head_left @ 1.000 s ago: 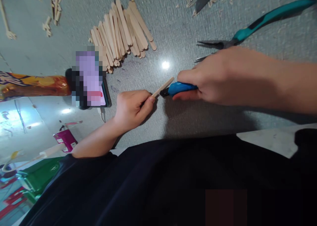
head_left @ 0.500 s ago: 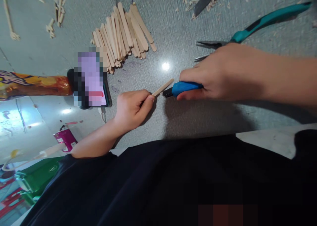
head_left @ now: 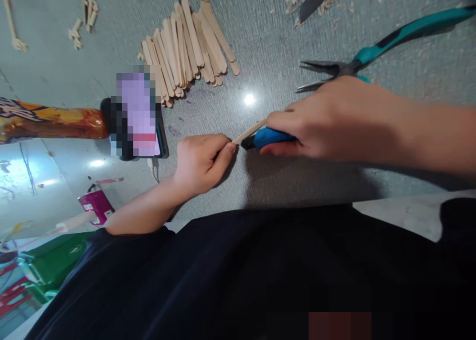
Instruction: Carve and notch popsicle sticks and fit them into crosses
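Note:
My left hand (head_left: 203, 164) is closed, pinching one end of a wooden craft stick (head_left: 250, 130) that slants up to the right. My right hand (head_left: 316, 121) is wrapped round a blue-handled cutter (head_left: 273, 137). Its short black tip lies just under the stick, close to my left thumb; whether it touches the wood I cannot tell. The stick's far end meets the fingers of my right hand. Behind that hand lie long-nose pliers (head_left: 366, 57) with teal handles and parted jaws, partly covered by it.
A pile of craft sticks (head_left: 189, 44) lies farther back. Left of it are a phone (head_left: 160, 131) and a bottle (head_left: 55, 121) with an orange label. Wood shavings surround a dark flat bar (head_left: 320, 0) at the top. A magenta box (head_left: 97, 207) sits left of my forearm.
My right hand and the cutter have shifted slightly left and down, so the stick's far end now meets my right fingers. My left hand keeps its pinch on the stick.

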`<state>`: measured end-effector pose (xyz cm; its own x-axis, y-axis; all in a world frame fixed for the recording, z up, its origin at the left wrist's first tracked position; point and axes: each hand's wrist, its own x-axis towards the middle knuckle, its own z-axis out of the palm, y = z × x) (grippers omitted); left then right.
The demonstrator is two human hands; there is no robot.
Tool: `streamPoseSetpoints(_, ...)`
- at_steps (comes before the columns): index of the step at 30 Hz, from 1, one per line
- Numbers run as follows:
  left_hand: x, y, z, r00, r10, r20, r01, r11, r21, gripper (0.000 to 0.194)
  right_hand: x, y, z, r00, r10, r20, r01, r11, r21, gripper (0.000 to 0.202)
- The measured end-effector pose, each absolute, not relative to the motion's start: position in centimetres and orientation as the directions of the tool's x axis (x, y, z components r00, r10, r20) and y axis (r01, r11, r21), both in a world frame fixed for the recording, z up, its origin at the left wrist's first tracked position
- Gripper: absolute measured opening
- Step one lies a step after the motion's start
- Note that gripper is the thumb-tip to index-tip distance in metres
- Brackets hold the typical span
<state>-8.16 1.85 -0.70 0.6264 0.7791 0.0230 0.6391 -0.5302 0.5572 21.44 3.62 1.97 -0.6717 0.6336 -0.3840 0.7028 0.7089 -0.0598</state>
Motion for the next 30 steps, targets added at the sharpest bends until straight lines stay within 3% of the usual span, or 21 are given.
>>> streamPoseSetpoints(16, -7.95, 2.07, -0.44, 0.621, 0.784, -0.013, 0.652, -0.507, 0.564, 0.044, 21.38, 3.59, 2.32, -0.655, 0.622, -0.428, 0.715, 0.694, -0.084, 0.077)
streamPoseSetpoints(30, -8.09, 2.67, -0.06, 0.648, 0.761, -0.035, 0.612, -0.492, 0.619, 0.044, 21.28, 3.38, 2.57, -0.635, 0.664, -0.396, 0.729, 0.684, -0.024, 0.073)
